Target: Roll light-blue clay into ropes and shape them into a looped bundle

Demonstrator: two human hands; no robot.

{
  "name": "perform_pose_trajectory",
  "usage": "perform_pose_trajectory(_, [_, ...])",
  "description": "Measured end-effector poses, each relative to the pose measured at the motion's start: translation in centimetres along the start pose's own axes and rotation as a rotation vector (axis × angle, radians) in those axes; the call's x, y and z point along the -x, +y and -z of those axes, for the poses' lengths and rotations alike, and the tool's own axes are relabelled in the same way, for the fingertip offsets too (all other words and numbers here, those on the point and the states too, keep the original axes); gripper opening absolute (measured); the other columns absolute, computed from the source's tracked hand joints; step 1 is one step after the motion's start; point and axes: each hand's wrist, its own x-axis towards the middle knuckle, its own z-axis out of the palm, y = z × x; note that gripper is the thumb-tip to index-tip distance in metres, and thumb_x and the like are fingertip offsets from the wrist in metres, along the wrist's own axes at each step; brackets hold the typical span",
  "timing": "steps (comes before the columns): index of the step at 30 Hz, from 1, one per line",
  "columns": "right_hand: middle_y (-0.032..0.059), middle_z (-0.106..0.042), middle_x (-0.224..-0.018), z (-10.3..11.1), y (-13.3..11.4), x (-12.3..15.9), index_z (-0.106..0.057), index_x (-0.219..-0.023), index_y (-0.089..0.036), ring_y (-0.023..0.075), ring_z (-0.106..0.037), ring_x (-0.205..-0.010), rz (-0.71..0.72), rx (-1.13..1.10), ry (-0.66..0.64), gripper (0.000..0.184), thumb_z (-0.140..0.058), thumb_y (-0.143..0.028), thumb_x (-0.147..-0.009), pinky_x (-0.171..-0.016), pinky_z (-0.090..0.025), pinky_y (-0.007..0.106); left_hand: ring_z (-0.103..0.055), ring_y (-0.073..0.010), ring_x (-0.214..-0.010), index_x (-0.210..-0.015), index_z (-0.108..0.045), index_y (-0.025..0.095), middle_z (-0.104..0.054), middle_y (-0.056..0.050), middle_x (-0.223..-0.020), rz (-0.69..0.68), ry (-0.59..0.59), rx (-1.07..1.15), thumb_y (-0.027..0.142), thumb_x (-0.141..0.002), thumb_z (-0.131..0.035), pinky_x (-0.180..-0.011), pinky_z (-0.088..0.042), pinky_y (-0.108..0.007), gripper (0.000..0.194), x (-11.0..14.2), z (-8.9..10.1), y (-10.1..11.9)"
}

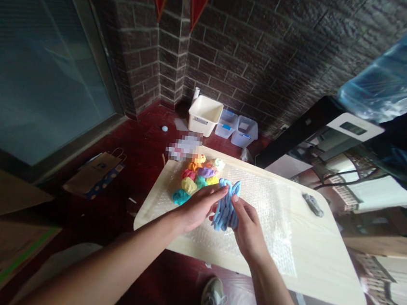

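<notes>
Both hands hold a light-blue bundle of thick, soft folded strands above the table; whether it is clay or yarn I cannot tell. My left hand pinches its left side, with the thumb laid across the upper edge. On the right side, my right hand grips it between thumb and fingers. Some fingertips of both hands are hidden behind the bundle. Just beyond my left hand lie several coloured soft lumps, among them a teal lump, a pale yellow lump and a purple lump.
Bubble wrap covers much of the pale wooden table. A grey lump lies near its right end. Behind stand a cream bin and two clear boxes. A paper bag rests on the floor at left.
</notes>
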Motion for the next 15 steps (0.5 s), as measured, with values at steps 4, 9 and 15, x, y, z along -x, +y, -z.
perform_pose_trajectory(4, [0.0041,-0.070,-0.067,0.2,0.7,-0.3,-0.074,-0.093,-0.018,0.0193,-0.065,-0.061,0.026,-0.004,0.068,0.058,-0.068,-0.076,-0.088,-0.051,-0.051,0.028,-0.053,-0.0096,-0.056,-0.090,-0.066,0.017,-0.058,0.003,-0.070,0.004,0.156,-0.116,0.059,-0.081,-0.082,-0.049,-0.042,-0.020,0.046,0.2,-0.1,-0.8])
perform_pose_trajectory(9, [0.0010,-0.064,-0.063,0.1,1.0,-0.4,-0.069,-0.081,-0.019,0.0142,-0.055,-0.053,0.081,0.040,0.074,0.057,-0.068,-0.075,-0.089,-0.048,-0.043,0.026,-0.050,-0.0088,-0.052,-0.087,-0.064,0.017,-0.053,0.006,-0.065,-0.017,0.151,-0.168,0.063,-0.083,-0.078,-0.047,-0.039,-0.020,0.048,0.0,0.2,-1.2])
perform_pose_trajectory(15, [-0.0001,-0.060,-0.061,0.0,1.2,-0.6,-0.064,-0.075,-0.020,0.0152,-0.053,-0.056,0.127,0.047,0.164,0.058,-0.069,-0.077,-0.086,-0.049,-0.042,0.027,-0.062,-0.0128,-0.067,-0.087,-0.070,0.017,-0.065,0.000,-0.075,-0.073,0.072,-0.148,0.057,-0.082,-0.082,-0.062,-0.048,-0.024,0.042,0.1,-0.3,-1.2])
